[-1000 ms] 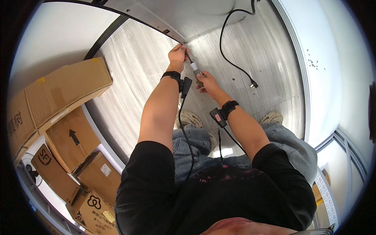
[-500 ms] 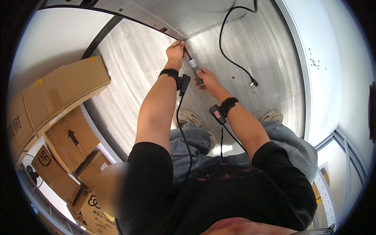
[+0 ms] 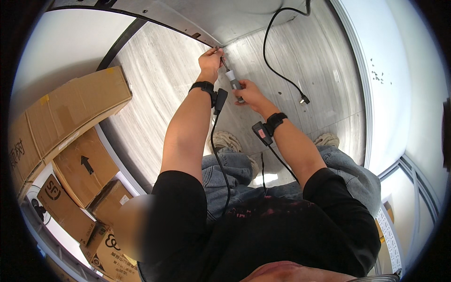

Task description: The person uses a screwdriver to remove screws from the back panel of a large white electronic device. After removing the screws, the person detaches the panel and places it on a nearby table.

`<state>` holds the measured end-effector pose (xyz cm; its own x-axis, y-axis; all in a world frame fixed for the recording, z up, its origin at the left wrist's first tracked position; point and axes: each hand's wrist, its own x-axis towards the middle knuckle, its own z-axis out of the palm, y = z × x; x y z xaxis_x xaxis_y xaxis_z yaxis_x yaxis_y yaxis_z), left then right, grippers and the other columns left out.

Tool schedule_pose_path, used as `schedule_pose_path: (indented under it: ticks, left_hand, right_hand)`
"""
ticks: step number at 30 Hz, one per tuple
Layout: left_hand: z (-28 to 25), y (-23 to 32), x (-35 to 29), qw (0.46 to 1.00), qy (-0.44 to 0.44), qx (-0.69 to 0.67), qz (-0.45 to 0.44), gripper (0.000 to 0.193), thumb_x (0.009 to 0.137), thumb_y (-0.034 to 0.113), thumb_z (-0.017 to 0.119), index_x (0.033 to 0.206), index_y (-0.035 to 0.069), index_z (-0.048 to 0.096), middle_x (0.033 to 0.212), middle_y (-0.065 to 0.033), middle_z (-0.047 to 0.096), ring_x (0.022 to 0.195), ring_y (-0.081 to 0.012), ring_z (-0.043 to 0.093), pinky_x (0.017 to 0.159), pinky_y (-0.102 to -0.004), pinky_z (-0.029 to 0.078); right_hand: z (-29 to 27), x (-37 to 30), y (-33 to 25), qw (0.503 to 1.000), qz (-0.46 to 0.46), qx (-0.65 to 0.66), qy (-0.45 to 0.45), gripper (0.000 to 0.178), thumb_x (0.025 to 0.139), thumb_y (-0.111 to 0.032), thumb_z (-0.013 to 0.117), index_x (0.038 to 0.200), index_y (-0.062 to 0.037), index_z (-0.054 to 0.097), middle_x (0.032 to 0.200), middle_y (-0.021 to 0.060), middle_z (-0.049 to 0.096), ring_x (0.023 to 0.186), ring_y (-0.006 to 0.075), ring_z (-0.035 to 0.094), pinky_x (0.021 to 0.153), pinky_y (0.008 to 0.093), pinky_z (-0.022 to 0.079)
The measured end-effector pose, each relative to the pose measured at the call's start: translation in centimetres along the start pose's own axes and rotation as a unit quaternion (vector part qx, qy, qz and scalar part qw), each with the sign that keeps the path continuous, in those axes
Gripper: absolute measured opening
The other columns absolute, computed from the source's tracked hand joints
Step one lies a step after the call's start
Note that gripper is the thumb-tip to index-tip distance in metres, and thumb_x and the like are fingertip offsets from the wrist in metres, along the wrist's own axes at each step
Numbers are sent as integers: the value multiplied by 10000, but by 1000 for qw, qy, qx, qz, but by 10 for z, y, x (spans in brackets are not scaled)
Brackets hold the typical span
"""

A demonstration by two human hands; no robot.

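In my right hand (image 3: 250, 95) is a screwdriver (image 3: 233, 82) with a grey and white handle, my fingers closed round the grip. Its dark shaft points away from me, up to the corner of a grey metal cabinet panel (image 3: 188, 23) standing over the floor. Right at that corner my left hand (image 3: 210, 60) is closed in a pinch beside the shaft's tip. What those fingertips hold is too small to make out. The tip itself is partly hidden by the fingers. Each wrist wears a black band with a cabled module.
A black power cable (image 3: 272, 63) curves over the wood-look floor, ending in a plug (image 3: 304, 99). Cardboard boxes (image 3: 77, 113) are stacked at the left. A white wall or panel (image 3: 383, 80) bounds the right side. My shoes (image 3: 226, 141) are on the floor near my knees.
My right hand's fingers have shifted round the screwdriver handle, and the handle has turned slightly. My left hand stays nearly in place at the panel corner.
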<state>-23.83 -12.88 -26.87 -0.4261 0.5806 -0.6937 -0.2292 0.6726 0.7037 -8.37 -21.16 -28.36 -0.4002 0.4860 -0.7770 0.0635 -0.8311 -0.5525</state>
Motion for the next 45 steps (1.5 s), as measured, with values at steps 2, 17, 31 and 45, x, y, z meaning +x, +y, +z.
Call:
schedule_pose_path:
  ticks: [2, 17, 31, 45]
  left_hand:
    - [0, -1, 1, 1000, 2, -2, 0, 136, 851, 131, 660, 971, 70, 645, 828, -28, 677, 635, -109, 599, 535, -234, 451]
    - [1, -6, 12, 1000, 23, 10, -4, 183, 807, 84, 703, 981, 42, 666, 782, -26, 648, 614, -105, 551, 519, -238, 459]
    - [6, -7, 16, 995, 71, 64, 7, 250, 768, 54, 734, 1006, 20, 666, 758, -39, 634, 591, -118, 549, 515, -250, 484]
    - [7, -7, 17, 993, 93, 67, 6, 243, 743, 63, 757, 969, 26, 674, 816, -48, 652, 631, -131, 565, 550, -263, 500]
  right_hand:
    - [0, 5, -3, 998, 2, -68, -12, 505, 830, -106, 638, 1267, -9, 402, 1023, 112, 535, 846, 214, 574, 693, 353, 542]
    - [-10, 21, 3, 978, -42, -206, 3, 486, 787, -47, 654, 1221, -16, 435, 1044, 114, 567, 820, 221, 597, 607, 355, 548]
    - [-12, 33, 11, 957, -81, -280, 9, 622, 722, 8, 691, 1269, 56, 397, 1003, 215, 594, 668, 247, 646, 529, 354, 539]
    - [-14, 34, 24, 979, -83, -187, 26, 541, 712, -30, 716, 1175, 43, 445, 898, 135, 591, 745, 233, 636, 559, 319, 572]
